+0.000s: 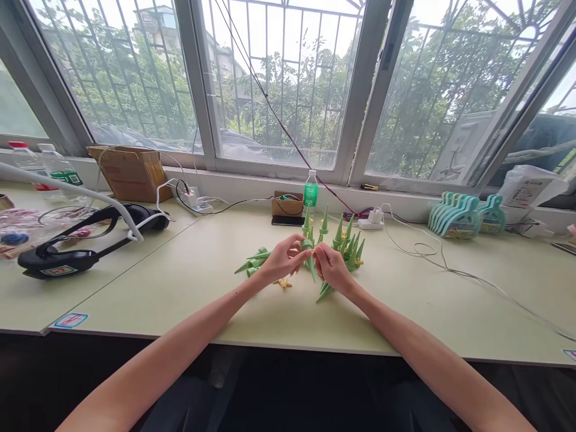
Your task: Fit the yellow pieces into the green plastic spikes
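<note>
Left hand (284, 259) closed on a green spike (312, 271), held tip-down above the bench (252, 327) (long axis slightly off vertical), is met at the spike's right side by the right hand (332, 265), pinched narrow, any contents hidden.

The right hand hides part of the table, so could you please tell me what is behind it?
Behind the right hand, upright green cones with some yellow pieces show; anything directly blocked by the hand cannot be seen.
</note>
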`<state>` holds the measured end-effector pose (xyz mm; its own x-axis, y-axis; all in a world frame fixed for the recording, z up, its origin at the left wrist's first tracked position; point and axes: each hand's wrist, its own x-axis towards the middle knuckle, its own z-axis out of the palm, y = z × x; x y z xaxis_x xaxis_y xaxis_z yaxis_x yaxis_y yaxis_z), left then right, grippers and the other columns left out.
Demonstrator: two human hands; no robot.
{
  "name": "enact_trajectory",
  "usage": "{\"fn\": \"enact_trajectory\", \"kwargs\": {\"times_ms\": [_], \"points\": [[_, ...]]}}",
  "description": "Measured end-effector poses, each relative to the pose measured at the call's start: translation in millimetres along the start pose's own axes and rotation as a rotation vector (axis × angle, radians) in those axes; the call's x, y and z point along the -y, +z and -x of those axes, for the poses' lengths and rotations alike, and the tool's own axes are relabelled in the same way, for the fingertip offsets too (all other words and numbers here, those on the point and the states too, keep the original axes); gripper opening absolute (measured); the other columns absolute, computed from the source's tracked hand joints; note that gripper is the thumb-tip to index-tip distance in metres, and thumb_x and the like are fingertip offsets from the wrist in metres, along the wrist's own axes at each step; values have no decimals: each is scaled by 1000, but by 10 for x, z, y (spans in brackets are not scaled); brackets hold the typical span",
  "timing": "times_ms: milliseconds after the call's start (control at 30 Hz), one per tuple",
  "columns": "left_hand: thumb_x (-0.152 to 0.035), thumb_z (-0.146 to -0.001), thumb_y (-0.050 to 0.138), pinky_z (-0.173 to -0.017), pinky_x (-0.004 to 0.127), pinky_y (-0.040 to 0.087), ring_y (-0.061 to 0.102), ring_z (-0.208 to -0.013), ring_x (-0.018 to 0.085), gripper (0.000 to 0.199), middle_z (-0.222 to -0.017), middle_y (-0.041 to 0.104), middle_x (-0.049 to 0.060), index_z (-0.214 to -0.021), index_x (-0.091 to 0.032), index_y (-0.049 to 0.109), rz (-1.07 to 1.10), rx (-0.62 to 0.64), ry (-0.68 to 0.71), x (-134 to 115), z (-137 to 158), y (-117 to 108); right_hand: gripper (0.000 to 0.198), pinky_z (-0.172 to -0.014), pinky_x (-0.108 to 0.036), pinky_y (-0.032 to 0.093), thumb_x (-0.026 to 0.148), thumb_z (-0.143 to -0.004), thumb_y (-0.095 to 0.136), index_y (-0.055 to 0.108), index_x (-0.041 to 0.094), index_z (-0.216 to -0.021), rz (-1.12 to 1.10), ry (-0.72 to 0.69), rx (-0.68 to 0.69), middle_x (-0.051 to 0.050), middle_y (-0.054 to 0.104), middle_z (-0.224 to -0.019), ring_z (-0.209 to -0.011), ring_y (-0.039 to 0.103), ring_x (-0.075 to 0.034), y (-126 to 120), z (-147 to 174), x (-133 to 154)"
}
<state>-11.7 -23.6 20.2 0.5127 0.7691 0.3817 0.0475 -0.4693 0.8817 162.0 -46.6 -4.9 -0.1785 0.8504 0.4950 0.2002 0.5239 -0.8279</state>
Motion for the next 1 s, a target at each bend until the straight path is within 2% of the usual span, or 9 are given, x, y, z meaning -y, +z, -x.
{"fn": "enact_trajectory", "kwargs": {"times_ms": [100, 300, 633, 900, 1000], "points": [[-50, -82, 64, -36, 17, 39, 51, -47, 6, 41, -76, 52, -3, -103, -19, 46, -68, -30, 25, 23, -1, -2, 44, -38, -21, 28, 61, -95, 35, 39, 22, -75, -18, 9, 21, 9, 39, -45, -35, 35, -8, -4, 1, 11], [-47, -82, 65, -47, 19, 46, 49, -54, 6, 35, -80, 54, -2, -95, -19, 48, -157, -34, 95, 37, 8, -6, 45, -35, -20, 26, 64, -93, 37, 37, 23, -75, -44, 29, 35, 10, 37, -44, -33, 35, -8, -5, -6, 40], [-40, -85, 62, -45, 16, 39, 47, -51, 6, 26, -70, 51, -3, -92, -19, 50, -340, -75, 149, -41, 25, 16, 44, -34, -20, 28, 62, -93, 40, 40, 23, -73, -82, 33, 31, 9, 38, -45, -33, 34, -7, -20, -5, 13], [-35, -89, 56, -48, 17, 40, 52, -59, 7, 17, -86, 54, 2, -90, -18, 53, -490, -58, 307, 43, 20, 5, 48, -31, -22, 27, 61, -92, 43, 38, 23, -64, -139, 76, 18, 8, 36, -42, -30, 33, -7, -17, -12, 18], [-34, -90, 56, -48, 17, 41, 52, -58, 6, 17, -86, 52, 1, -88, -18, 54, -529, -36, 363, 74, 11, -3, 49, -31, -22, 26, 59, -93, 43, 37, 22, -60, -141, 86, 13, 7, 37, -40, -29, 33, -7, -20, -17, 16]]}}
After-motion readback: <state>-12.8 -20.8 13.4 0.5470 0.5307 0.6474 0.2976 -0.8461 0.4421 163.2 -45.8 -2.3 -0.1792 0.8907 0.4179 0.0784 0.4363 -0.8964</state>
